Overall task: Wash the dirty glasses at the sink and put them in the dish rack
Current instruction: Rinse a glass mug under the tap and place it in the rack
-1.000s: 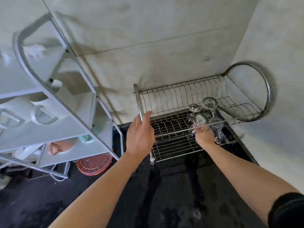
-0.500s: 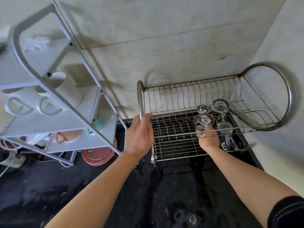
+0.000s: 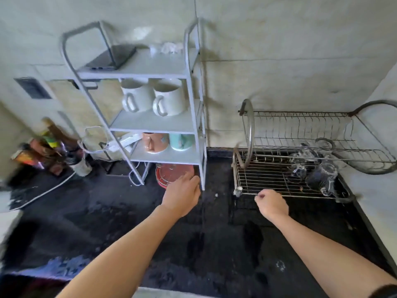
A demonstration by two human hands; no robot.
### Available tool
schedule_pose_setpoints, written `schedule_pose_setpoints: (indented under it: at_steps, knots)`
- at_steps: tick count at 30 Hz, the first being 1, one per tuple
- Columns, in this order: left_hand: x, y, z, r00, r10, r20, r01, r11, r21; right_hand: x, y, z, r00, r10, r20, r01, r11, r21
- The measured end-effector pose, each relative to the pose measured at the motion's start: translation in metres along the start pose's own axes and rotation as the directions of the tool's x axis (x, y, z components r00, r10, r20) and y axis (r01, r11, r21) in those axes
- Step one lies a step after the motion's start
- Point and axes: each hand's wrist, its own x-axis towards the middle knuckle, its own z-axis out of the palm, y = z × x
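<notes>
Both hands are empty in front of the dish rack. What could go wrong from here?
1. The glasses crowd together at the right end of the dish rack, and some seem tilted. Another glass set there may knock or chip them.
2. The black counter looks wet, and a white cable lies on it at the left. Water might reach the cable.

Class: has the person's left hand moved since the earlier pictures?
Yes. The left hand has left the steel wire dish rack, moving left toward the grey shelf unit.
</notes>
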Motion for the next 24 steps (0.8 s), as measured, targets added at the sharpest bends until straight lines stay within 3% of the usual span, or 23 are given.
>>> schedule_pose_setpoints:
  at_steps: [5,13,18,24]
  knots:
    - [-0.110,-0.098,-0.033,0.966,-0.254,0.039,0.249,0.963,0.104,-0.083,-0.095,0.063,0.971,-0.229,0.077,0.233,0.971,-0.054]
    - [-0.264,-0.217,-0.111,0.832,-0.547,-0.089,0.553,0.829,0.080,-0.193,-0.267,0.134,0.771,-0.618,0.151,0.630,0.775,-0.048]
    - [-0.349,-0.272,-0.146,0.682,-0.708,-0.184,0.723,0.690,0.025,-0.248,-0.370,0.177,0.597,-0.769,0.228,0.794,0.607,-0.033]
    - [-0.435,-0.336,-0.153,0.461,-0.867,-0.191,0.882,0.472,-0.013,-0.311,-0.466,0.252,0.423,-0.830,0.362,0.885,0.465,0.033]
